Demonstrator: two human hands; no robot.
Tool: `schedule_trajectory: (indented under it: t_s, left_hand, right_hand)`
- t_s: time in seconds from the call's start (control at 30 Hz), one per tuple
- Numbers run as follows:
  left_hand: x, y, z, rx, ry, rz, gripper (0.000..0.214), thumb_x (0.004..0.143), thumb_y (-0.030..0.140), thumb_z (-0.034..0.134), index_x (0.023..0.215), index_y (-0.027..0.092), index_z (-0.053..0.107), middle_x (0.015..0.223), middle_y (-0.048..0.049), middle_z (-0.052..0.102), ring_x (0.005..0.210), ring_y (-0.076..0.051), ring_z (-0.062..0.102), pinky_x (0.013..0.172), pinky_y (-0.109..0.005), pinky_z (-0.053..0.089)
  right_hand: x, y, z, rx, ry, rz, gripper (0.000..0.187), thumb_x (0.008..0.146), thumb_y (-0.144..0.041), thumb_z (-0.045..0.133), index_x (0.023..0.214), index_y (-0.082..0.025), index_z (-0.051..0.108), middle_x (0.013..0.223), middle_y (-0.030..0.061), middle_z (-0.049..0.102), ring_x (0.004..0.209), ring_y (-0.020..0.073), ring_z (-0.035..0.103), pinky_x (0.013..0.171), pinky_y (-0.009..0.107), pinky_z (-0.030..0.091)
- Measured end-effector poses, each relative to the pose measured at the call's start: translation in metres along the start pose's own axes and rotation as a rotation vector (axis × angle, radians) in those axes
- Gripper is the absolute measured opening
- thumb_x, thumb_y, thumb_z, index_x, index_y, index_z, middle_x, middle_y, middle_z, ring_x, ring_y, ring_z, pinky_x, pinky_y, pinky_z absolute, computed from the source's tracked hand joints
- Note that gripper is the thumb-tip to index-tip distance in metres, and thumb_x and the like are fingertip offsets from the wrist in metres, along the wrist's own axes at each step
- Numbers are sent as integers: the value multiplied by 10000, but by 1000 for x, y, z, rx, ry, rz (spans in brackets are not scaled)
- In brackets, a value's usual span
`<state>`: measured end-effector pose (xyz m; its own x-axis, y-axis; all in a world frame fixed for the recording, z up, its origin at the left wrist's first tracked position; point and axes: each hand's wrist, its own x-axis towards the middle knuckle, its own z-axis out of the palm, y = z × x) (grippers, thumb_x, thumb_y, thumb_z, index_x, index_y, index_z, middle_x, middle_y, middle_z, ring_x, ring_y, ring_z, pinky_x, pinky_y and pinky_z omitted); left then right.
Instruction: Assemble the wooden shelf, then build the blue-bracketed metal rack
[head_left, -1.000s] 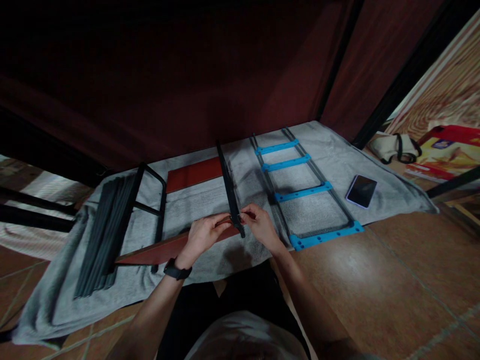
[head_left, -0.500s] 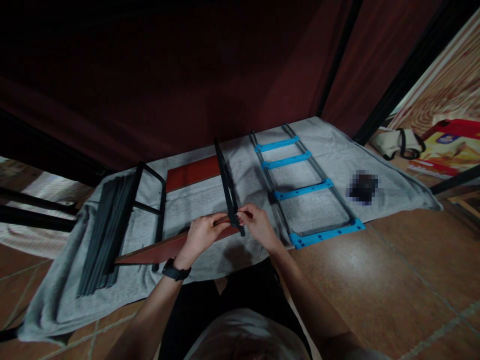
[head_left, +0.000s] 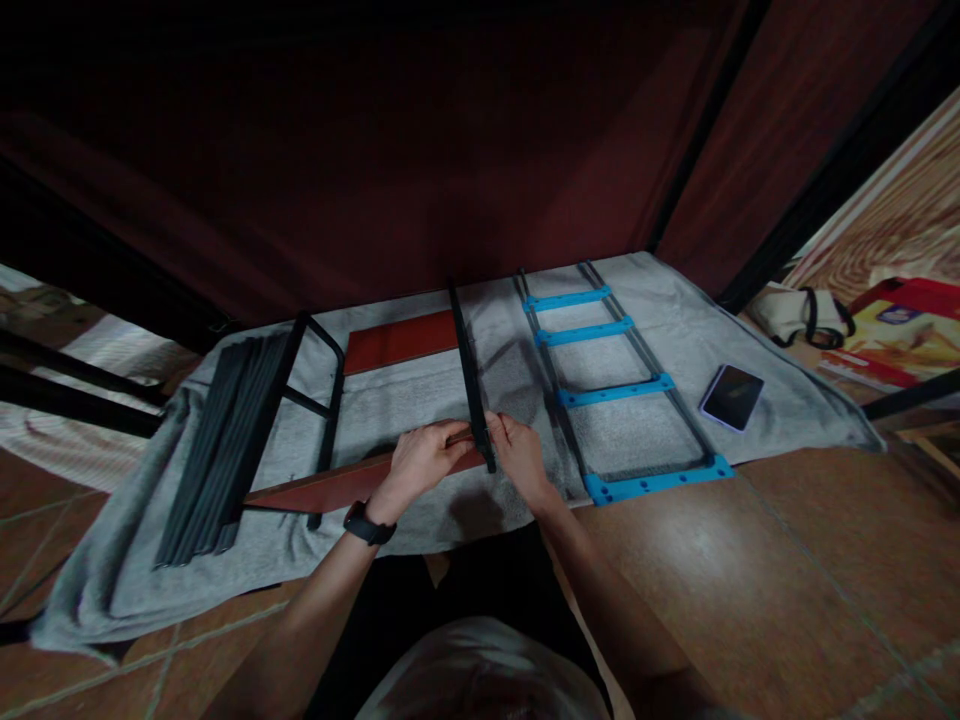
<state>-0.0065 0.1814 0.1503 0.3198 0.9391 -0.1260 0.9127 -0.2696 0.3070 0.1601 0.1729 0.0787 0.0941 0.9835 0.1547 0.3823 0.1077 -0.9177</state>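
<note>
A reddish-brown board point(head_left: 322, 490) stands on edge near the front, between two black metal frames. My left hand point(head_left: 424, 462) is closed around its right end, thumb and fingers along the top edge. That end meets the near part of the right black metal frame point(head_left: 466, 365), which stands almost edge-on to me. My right hand point(head_left: 517, 455) presses its closed fingers on the outer side of this frame at the joint; anything small under the fingertips is hidden. The left black metal frame point(head_left: 330, 410) stands at the board's other end. Farther back, a second reddish-brown board point(head_left: 397, 340) spans the frames.
Several dark tubes point(head_left: 217, 440) lie bundled at left on the grey blanket point(head_left: 517, 400). To the right lie dark rods joined by blue crosspieces point(head_left: 649, 487). A phone point(head_left: 733, 397) is farther right. A bag point(head_left: 799, 312) and a red-yellow box point(head_left: 896, 330) are beyond.
The right frame has turned from tilted to nearly edge-on, against the board's end. My right hand has closed in on the frame's side. The camera view has shifted slightly.
</note>
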Motion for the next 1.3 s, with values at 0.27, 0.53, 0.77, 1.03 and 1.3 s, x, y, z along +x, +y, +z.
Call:
schedule_trajectory:
  t_s: [0.27,0.53,0.77,1.03,1.3]
  left_hand:
    - [-1,0,1,22,7,1,316,945,412,535,1187,322,718,1152,-5,756,1055,-234,698,820,-289,502]
    - [-5,-1,3,23,65,-10,310,950,451,534,1182,355,715,1075,-1,773,1002,-251,714,785,-301,494]
    - [-3,-3,5,41,62,-12,330,954,460,525,1192,347,724,1068,-25,774,1001,-254,714,797,-306,501]
    - [-3,-3,3,42,45,-1,331,949,465,530,1204,365,716,1089,-18,771,1005,-244,715,791,-295,501]
    - [-4,-1,2,20,59,6,311,949,437,528,1174,359,728,1068,-25,774,998,-247,716,796,-300,500]
  right_hand:
    - [0,3,8,103,26,100,606,975,-670,336,573,-261,534,546,18,555,565,186,550,580,302,369]
    - [-15,-1,-7,403,-22,52,274,921,-525,538,966,-261,600,791,-16,628,689,159,591,656,280,454]
    - [-4,-3,-7,-7,-35,-23,387,982,-513,436,708,-256,531,610,-22,525,581,164,495,599,292,313]
    - [-11,-1,-9,217,-62,94,464,974,-643,337,956,-253,587,711,0,602,616,181,555,606,302,403]
    - [-6,-4,-6,-4,-86,-25,465,990,-578,373,688,-248,498,609,-15,515,603,170,511,607,301,347]
